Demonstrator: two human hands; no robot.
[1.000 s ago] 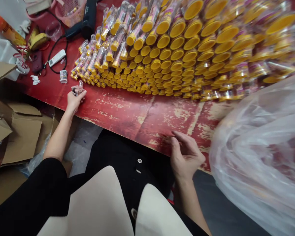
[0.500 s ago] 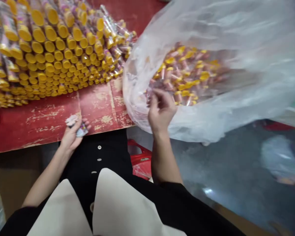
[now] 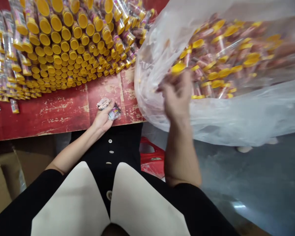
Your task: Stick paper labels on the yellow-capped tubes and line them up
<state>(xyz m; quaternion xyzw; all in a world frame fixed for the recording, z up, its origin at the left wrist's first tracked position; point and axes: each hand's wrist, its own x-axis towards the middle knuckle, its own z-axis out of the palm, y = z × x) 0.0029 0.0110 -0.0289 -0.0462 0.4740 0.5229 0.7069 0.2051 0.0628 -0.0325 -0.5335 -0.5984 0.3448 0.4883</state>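
Note:
My left hand (image 3: 102, 119) is closed around small printed labels (image 3: 115, 112), gripped under the thumb at the front edge of the red table. My right hand (image 3: 177, 100) reaches into the mouth of a large clear plastic bag (image 3: 236, 113). Its fingers are curled and smeared by motion, so whether they hold anything is unclear. Just beyond them lie many loose tubes with yellow caps (image 3: 212, 75) and pinkish contents, heaped inside the bag.
A big stack of yellow-capped tubes (image 3: 66, 54) lies on the worn red table (image 3: 64, 114), caps facing me. One small tube (image 3: 14, 106) lies apart at the left. A red plastic stool (image 3: 151, 157) stands below the table edge, and cardboard (image 3: 2, 183) is at lower left.
The view has shifted, so table and stack sit differently in it. My right hand has moved further into the bag towards the tubes. My left hand still holds the labels.

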